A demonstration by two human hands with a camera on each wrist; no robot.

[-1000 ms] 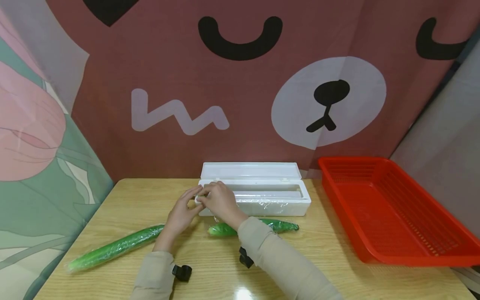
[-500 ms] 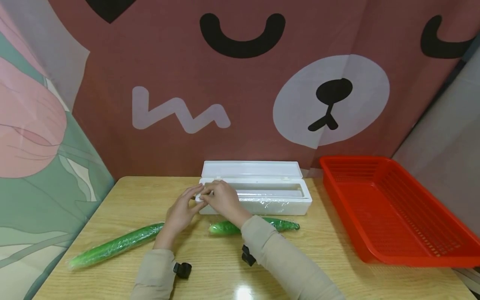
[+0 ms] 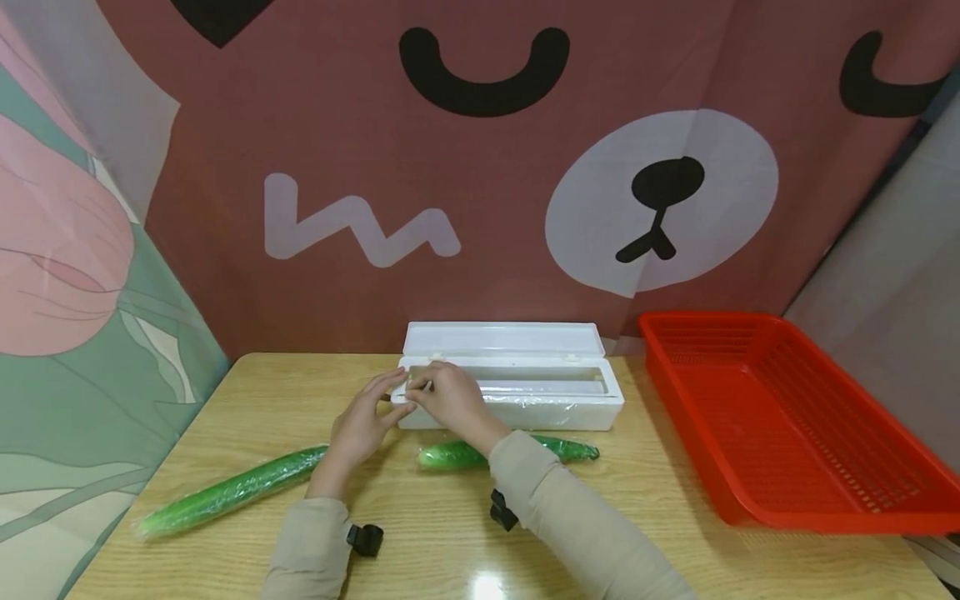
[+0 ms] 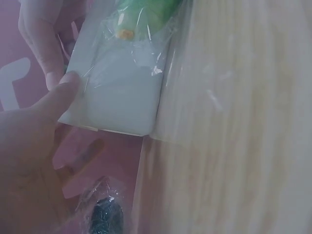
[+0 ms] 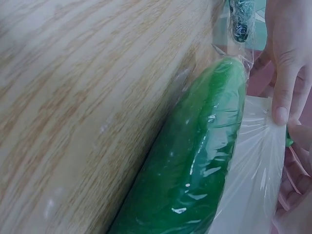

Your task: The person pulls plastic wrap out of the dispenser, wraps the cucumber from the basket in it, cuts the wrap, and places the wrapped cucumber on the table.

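A white cling film dispenser (image 3: 555, 414) stands at the back of the table, its lid (image 3: 502, 338) raised and a film roll (image 3: 547, 387) inside. Clear film (image 5: 251, 180) hangs over its front and covers a green cucumber (image 5: 200, 151) lying before it. My left hand (image 3: 360, 432) grips the dispenser's left end, its thumb on the front edge. Beside it, my right hand (image 3: 453, 404) pinches a small green slider (image 5: 289, 138) at that edge; fingers mostly hide the slider. A second cucumber (image 3: 232, 495), film-wrapped, lies at the left by my left forearm.
At the right stands a red plastic basket (image 3: 712, 458) with slotted sides. Behind the wooden table (image 3: 427, 550) hangs a printed curtain (image 3: 495, 167), close to the dispenser's raised lid.
My right hand's fingertips have shifted slightly right along the dispenser's front edge. My left hand stays on the left end. The cucumbers have not moved.
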